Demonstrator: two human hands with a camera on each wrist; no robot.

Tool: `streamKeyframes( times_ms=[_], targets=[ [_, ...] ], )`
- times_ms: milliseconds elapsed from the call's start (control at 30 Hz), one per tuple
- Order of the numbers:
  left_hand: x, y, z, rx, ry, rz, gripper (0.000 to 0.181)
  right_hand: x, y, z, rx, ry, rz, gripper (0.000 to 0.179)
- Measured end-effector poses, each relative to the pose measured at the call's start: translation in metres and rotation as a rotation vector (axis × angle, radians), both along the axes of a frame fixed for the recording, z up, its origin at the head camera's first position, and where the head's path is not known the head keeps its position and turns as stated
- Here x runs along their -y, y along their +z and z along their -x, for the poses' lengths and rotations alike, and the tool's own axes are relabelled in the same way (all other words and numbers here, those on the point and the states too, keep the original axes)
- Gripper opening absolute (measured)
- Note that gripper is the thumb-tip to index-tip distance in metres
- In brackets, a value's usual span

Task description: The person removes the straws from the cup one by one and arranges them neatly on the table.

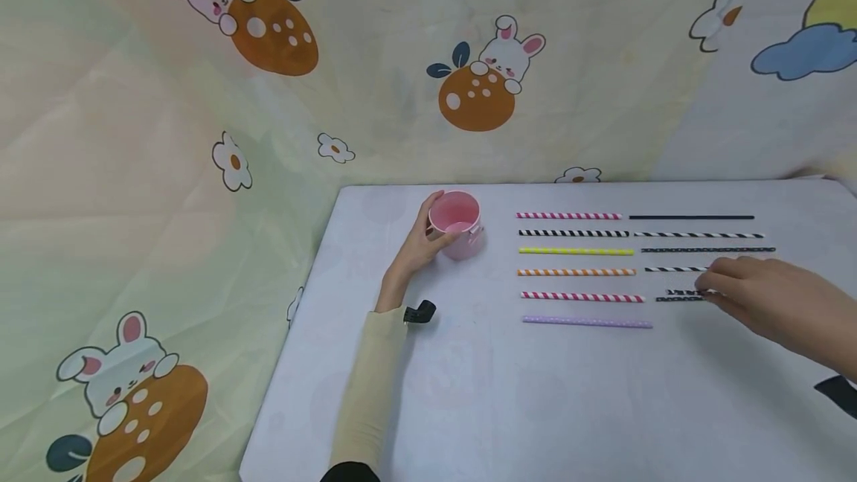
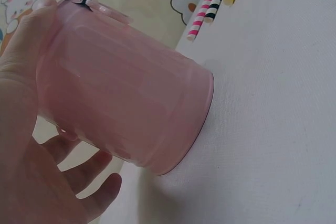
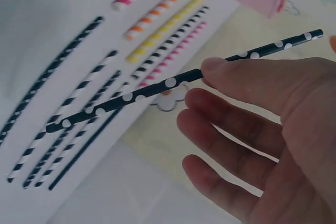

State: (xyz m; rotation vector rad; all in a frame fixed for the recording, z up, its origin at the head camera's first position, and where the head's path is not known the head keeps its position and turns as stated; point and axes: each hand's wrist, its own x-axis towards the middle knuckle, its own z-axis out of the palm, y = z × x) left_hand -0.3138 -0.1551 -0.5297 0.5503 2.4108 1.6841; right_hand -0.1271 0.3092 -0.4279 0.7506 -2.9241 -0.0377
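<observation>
My left hand (image 1: 416, 250) grips a translucent pink cup (image 2: 126, 87) near the left part of the table, thumb at its rim and fingers around the far side. In the head view the pink cup's mouth faces up toward me; whether its base touches the table I cannot tell. My right hand (image 1: 770, 292) pinches a black straw with white dots (image 3: 170, 82) between thumb and finger, above the table, while its other fingers hang loosely bent. Below that straw lies a dark patterned straw (image 1: 678, 300), partly hidden by the right hand in the head view.
Left of the right hand, a column holds several straws, among them a yellow straw (image 1: 576, 251), an orange striped straw (image 1: 576, 272) and a purple straw (image 1: 587, 323). A second column of black and black-white straws includes a plain black straw (image 1: 692, 217). A patterned cloth (image 1: 382, 58) hangs behind the table.
</observation>
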Motion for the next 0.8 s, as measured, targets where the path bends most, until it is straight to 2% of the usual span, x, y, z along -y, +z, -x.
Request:
streamKeyframes(
  times_ms=[233, 433, 800],
  targets=[
    [0.0, -0.002, 0.002, 0.019, -0.009, -0.012, 0.085, -0.013, -0.025, -0.005, 0.117, -0.067, -0.115, 0.02],
    [0.001, -0.002, 0.002, 0.017, -0.005, -0.025, 0.085, -0.018, -0.042, -0.005, 0.156, -0.12, -0.17, 0.019],
    [0.001, -0.001, 0.001, 0.019, -0.01, -0.016, 0.084, -0.033, -0.078, -0.004, 0.198, -0.178, -0.149, 0.015]
  ],
)
